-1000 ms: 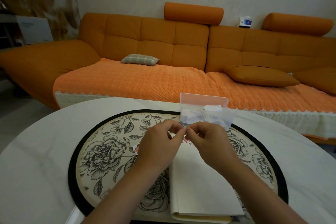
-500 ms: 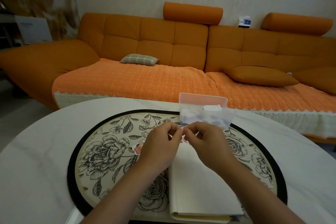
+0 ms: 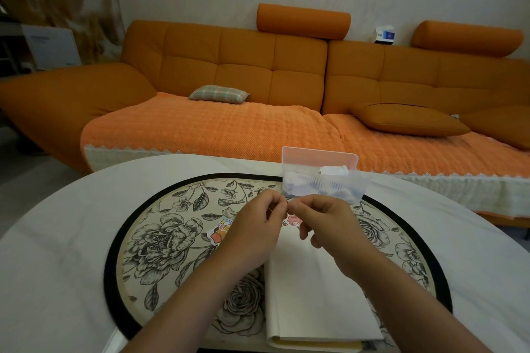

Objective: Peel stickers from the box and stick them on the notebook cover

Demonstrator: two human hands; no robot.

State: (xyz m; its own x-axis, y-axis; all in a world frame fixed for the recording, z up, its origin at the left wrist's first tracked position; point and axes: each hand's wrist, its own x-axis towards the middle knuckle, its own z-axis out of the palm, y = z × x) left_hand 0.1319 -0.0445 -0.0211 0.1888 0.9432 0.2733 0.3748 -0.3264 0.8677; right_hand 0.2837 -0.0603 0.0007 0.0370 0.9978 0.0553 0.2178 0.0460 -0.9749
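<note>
A cream notebook [image 3: 315, 295] lies closed on the floral mat, its near edge toward me. A pink cartoon sticker [image 3: 294, 220] sits at the top of its cover, between my hands. My left hand [image 3: 255, 232] and my right hand [image 3: 327, 226] meet fingertip to fingertip above the notebook's far edge, pinching a small sticker that is mostly hidden by the fingers. The clear plastic box [image 3: 324, 178] with a pink open lid stands just beyond my hands, holding several white sticker papers. A colourful sticker [image 3: 219, 233] lies on the mat left of my left hand.
A round floral mat [image 3: 160, 241] with a black rim covers the middle of the white round table [image 3: 57, 252]. An orange sofa [image 3: 229, 112] with cushions stands close behind the table's far edge.
Both hands stay pinched together over the notebook's far edge. They have shifted slightly, so more of the colourful sticker on the mat shows left of my left hand.
</note>
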